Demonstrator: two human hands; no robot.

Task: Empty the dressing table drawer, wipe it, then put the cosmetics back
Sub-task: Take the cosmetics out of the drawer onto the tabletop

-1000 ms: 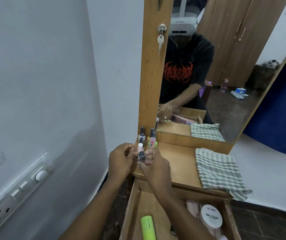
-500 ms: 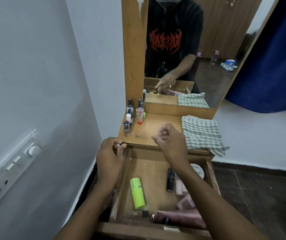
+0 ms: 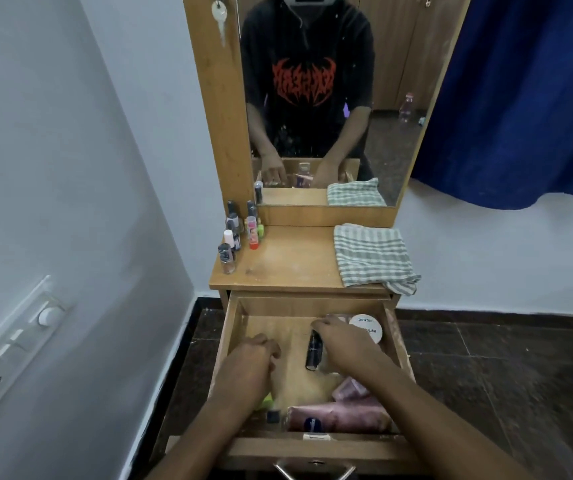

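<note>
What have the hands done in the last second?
Both hands moved from the small bottles on the tabletop down into the open drawer. The right hand is now at the dark tube, the left hand over the green bottle; a grip is not clear. Bottles, checked cloth and white jar stayed put.

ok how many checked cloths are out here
1: the checked cloth lies on the tabletop's right side, a corner over the front edge. The one above is its mirror reflection.

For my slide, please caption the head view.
Open drawer: left hand and right hand inside, the right by a dark tube.
</note>
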